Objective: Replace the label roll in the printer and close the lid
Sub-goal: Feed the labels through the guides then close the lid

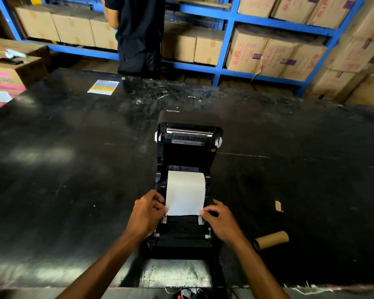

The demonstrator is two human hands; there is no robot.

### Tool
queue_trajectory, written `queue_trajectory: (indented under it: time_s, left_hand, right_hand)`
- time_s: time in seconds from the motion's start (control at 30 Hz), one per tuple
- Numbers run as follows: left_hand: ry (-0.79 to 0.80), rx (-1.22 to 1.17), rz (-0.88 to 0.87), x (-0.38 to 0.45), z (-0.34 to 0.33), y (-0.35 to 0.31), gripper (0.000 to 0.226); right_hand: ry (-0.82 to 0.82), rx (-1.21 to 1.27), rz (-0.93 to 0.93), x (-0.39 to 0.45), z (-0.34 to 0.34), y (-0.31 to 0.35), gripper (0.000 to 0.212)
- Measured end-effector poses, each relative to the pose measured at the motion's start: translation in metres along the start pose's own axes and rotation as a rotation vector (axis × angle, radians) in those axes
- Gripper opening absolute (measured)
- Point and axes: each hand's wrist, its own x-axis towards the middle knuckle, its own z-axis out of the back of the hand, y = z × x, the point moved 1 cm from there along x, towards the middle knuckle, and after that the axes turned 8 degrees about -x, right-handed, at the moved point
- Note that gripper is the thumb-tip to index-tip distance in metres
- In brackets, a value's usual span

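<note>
Directly ahead of me, the black plastic label printer (187, 190) is sitting with its hinged black lid (188, 137) standing open on the far side. I am pinching the white paper label strip (185, 194), my left hand (148, 212) and right hand (219, 221) each closed on a near corner. Its long axis is running away from me toward the lid, both hands equally near, so I judge I must draw it straight toward me.

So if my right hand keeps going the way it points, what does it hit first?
Probably the paper: the right hand points up-left and its fingertips already touch the paper's near right corner, above the printer.
</note>
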Motion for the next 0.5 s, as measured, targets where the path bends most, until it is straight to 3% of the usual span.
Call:
queue_trajectory:
  time_s: [0.1, 0.5]
  left_hand:
    - [0.043, 0.044, -0.019, 0.001, 0.002, 0.002, 0.019]
    - [0.109, 0.122, -0.028, -0.001, 0.005, 0.001, 0.020]
  right_hand:
    - [0.000, 0.035, 0.013, -0.001, -0.002, 0.000, 0.011]
    - [0.073, -0.052, -0.016, 0.006, 0.001, 0.002, 0.022]
